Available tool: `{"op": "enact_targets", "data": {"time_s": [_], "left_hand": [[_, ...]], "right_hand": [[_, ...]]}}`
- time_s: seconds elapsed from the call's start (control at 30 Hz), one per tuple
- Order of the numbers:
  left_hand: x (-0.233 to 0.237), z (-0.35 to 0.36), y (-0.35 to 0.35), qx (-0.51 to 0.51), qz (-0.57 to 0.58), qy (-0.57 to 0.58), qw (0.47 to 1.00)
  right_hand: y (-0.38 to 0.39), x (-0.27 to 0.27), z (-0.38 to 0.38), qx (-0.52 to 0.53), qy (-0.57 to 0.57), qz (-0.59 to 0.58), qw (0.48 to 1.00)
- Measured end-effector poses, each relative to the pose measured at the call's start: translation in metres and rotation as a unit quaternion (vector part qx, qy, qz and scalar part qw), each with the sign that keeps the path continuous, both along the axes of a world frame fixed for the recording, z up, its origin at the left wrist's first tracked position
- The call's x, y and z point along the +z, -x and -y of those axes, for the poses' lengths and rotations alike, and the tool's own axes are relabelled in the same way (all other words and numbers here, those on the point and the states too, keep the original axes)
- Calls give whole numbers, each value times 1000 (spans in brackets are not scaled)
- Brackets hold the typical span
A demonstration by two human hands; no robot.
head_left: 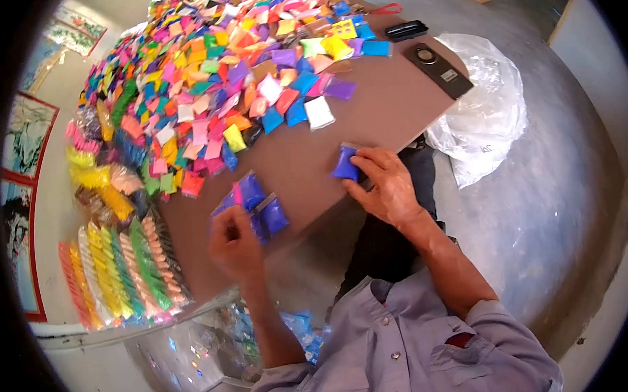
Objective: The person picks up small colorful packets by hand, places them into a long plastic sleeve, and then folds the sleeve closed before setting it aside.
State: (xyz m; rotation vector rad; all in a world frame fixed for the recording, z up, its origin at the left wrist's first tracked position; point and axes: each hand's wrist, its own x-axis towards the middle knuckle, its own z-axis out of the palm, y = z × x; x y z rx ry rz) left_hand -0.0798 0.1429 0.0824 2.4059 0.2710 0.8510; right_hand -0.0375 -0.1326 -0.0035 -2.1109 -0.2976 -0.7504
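My right hand pinches a small blue packet between thumb and fingers, just above the table's near edge. Over to the left, my left hand is closed, its fingertips at a small cluster of blue packets. A narrow pink piece shows at those fingertips, but blur hides what it is. Beyond both hands spreads a big heap of small packets in many colours. A white packet lies at the heap's near edge.
The brown table carries a black device with a round metal disc and a black case. A clear plastic bag hangs by its right edge. Rows of bundled packets stand at left. Below the table are more bagged things.
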Motion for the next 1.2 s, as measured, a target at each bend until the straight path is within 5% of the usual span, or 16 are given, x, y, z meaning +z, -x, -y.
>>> {"op": "enact_targets", "data": {"time_s": [0.13,0.2,0.33,0.4,0.63,1.2], "left_hand": [[-12,-98,16,20,74,91,993],[-20,-134,28,110,41,187,975],[-66,-193,42,174,28,195,965],[-110,-232,48,143,44,95,984],[-88,-181,44,161,24,25,986],[-91,-178,45,156,17,33,987]], "right_hand": [[1,-4,1,6,34,6,999],[2,-3,0,11,46,8,999],[6,9,-10,51,34,12,998],[12,20,-23,108,67,30,991],[14,36,-88,232,129,74,961],[3,11,-126,261,120,33,957]]}}
